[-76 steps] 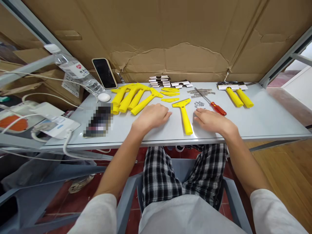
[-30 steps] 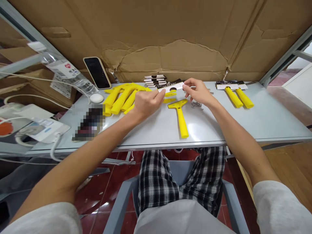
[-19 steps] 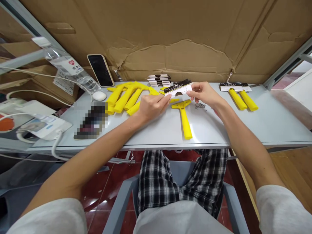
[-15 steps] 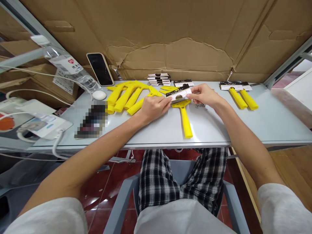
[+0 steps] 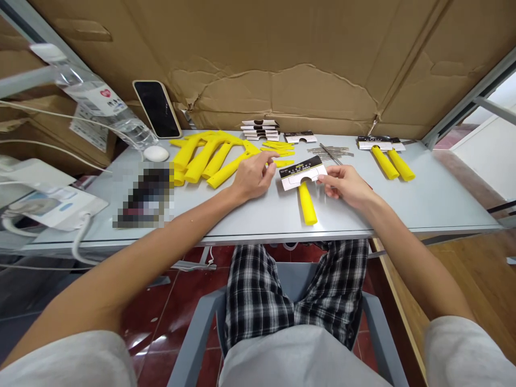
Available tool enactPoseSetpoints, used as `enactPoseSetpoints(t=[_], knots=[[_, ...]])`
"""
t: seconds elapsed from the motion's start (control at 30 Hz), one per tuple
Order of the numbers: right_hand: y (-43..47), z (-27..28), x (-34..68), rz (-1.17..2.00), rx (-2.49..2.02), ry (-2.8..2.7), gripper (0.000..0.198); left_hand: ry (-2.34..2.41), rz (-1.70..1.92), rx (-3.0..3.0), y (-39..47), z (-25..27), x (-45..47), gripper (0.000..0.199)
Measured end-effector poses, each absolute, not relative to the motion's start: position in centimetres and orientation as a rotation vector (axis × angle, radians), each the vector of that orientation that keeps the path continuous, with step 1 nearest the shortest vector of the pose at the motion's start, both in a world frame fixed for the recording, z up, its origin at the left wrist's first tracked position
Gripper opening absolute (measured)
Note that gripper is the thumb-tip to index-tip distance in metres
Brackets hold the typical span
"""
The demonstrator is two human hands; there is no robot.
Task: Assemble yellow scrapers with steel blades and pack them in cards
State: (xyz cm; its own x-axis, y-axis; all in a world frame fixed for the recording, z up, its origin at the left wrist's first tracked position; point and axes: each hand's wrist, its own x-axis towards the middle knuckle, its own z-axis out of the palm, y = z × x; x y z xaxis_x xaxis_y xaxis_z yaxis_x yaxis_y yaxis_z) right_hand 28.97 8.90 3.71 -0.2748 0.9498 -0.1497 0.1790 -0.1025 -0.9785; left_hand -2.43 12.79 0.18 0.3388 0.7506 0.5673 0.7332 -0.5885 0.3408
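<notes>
A scraper with a yellow handle (image 5: 308, 207) lies in front of me, its head covered by a black-and-white printed card sleeve (image 5: 302, 174). My right hand (image 5: 342, 184) pinches the right edge of that sleeve between its fingertips. To the left, my left hand (image 5: 255, 174) is off the sleeve, with its fingers apart and nothing visible in them. Its fingertips are close to some small flat yellow strips (image 5: 280, 146). Beside it lies a pile of yellow scraper handles (image 5: 209, 156).
Folded card sleeves (image 5: 260, 130) are stacked at the back, with a single sleeve (image 5: 300, 136) beside them. Thin metal blades (image 5: 328, 152) and a screwdriver-like rod lie behind my right hand. Two carded scrapers (image 5: 385, 156) lie right. A phone (image 5: 157, 109) and bottle (image 5: 99, 99) stand left.
The card sleeve has come down over the scraper's head. My left hand has let go of it and moved left; my right hand has shifted down to its right edge.
</notes>
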Motion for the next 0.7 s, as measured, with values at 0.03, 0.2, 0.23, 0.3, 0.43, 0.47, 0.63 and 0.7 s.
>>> enactPoseSetpoints(t=[0.03, 0.2, 0.23, 0.3, 0.43, 0.47, 0.63, 0.7], knots=[[8.1, 3.5, 29.1, 1.45, -1.279, -1.473, 0.078, 1.404, 1.107, 2.536, 12.9, 0.2, -2.4, 0.044], [4.6, 2.5, 29.7, 1.417, -1.276, -1.478, 0.079, 1.202, 0.968, 2.63, 13.5, 0.1, -2.3, 0.056], [4.1, 2.4, 29.9, 1.395, -1.282, -1.496, 0.078, 1.157, 0.931, 2.659, 13.6, 0.0, -2.3, 0.058], [3.3, 2.0, 30.3, 1.295, -1.287, -1.55, 0.073, 1.11, 0.874, 2.683, 13.9, -0.1, -2.2, 0.06], [2.5, 1.3, 30.8, 1.017, -1.222, -1.597, 0.07, 1.167, 0.818, 2.653, 14.4, -0.2, -1.9, 0.057], [2.5, 1.1, 30.9, 0.978, -1.215, -1.596, 0.07, 1.184, 0.801, 2.647, 14.5, -0.1, -1.7, 0.056], [2.1, 0.6, 31.1, 0.799, -1.252, -1.573, 0.064, 1.231, 0.695, 2.653, 14.8, 0.5, -0.3, 0.053], [1.9, 0.6, 31.3, 0.761, -1.246, -1.566, 0.063, 1.192, 0.674, 2.683, 15.0, 0.6, -0.1, 0.052]])
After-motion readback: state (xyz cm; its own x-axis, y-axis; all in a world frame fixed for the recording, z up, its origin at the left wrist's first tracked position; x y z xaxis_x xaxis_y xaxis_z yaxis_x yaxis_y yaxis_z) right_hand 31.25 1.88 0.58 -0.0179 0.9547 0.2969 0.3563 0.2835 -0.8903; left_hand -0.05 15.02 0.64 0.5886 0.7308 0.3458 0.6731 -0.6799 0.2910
